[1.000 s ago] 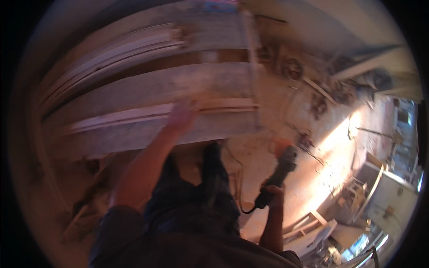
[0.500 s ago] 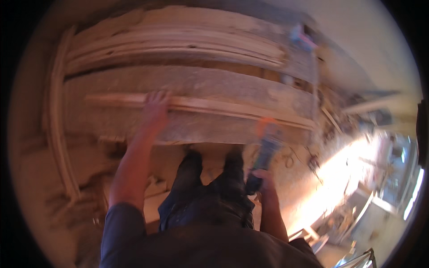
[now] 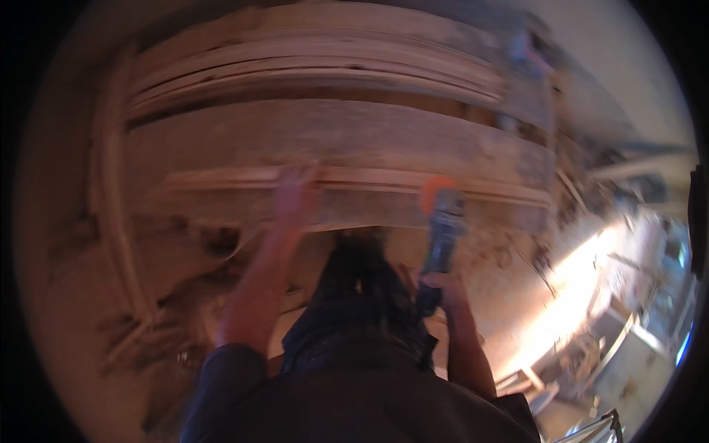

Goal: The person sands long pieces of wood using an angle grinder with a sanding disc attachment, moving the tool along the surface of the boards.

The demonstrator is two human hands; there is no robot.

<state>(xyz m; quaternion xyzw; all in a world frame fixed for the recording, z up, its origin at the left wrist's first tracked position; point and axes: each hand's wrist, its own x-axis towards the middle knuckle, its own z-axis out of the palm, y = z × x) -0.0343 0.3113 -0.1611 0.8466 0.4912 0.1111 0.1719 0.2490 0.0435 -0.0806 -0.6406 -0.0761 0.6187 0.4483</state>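
A long, narrow wooden strip lies across the near part of a worn workbench. Blurred by motion, my left hand grips it left of its middle, fingers over the far edge. My right hand is closed around the rear of a dark angle grinder, which points away from me. At its head is an orange disc, overlapping the strip to the right of my left hand. Whether disc and wood touch, I cannot tell.
Several long boards lie along the far side of the bench. A long timber runs along the left. Wood scraps lie at the lower right, near a bright patch of sunlight on the floor.
The view has shifted, so bench and strip appear farther right. Relative to the strip, the grinder has moved left and its disc now overlaps the wood more. My left hand stays on the strip.
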